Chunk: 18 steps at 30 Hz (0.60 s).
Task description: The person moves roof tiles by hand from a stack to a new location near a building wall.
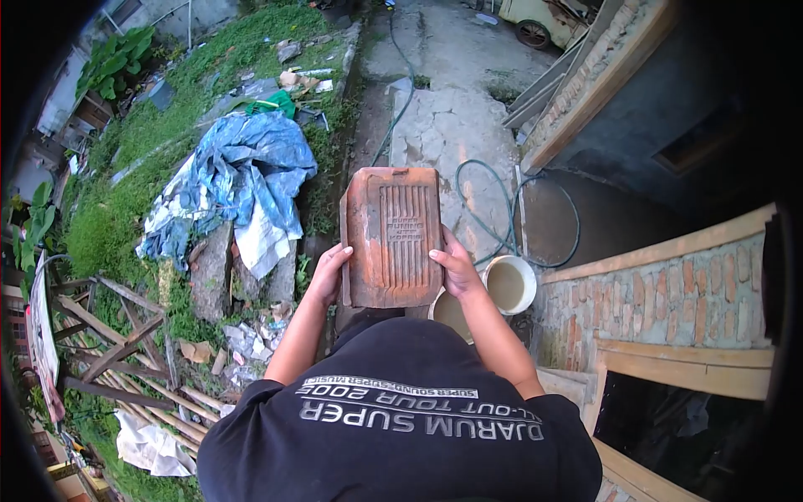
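Neither of my own hands shows in the head view. Below me stands a person in a black printed T-shirt [401, 418], seen from above. That person holds an orange clay roof tile [391, 237] up toward me, ribbed face upward. One of their hands [328, 272] grips its left edge and the other hand [456, 268] its right edge. The tile hides the person's head.
Two buckets of murky water [510, 284] [447, 314] stand on the ground to the right of the person. A green hose [502, 226] loops over the paving. A crumpled blue tarp [242, 176] lies on the grass at left, with timber scraps [109, 335] below it. A brick wall with wooden framing [669, 301] rises at right.
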Motion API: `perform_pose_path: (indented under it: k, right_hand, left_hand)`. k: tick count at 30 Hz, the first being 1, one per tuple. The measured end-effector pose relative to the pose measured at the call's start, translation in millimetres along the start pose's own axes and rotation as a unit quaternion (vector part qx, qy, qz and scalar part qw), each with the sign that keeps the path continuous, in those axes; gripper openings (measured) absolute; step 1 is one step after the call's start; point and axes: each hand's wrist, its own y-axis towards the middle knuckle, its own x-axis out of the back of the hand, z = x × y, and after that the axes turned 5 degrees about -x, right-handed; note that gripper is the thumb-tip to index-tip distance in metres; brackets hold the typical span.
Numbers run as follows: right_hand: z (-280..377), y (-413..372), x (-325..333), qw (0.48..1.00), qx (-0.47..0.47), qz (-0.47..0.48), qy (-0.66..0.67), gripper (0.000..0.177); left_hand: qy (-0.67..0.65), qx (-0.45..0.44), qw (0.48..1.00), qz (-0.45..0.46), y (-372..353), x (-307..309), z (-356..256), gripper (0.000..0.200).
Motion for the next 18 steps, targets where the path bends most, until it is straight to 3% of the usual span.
perform_pose_path:
  k: [9,18]
  right_hand:
    - [28,87,9,0.999,0.020,-0.036,0.022,0.090]
    - [55,136,16,0.998,0.046,-0.029,0.028,0.098]
  left_hand:
    - [0.031,0.020,0.999,0.014,105,18,-38,0.040]
    - [0.048,0.002,0.998,0.029,162,8,-67,0.040]
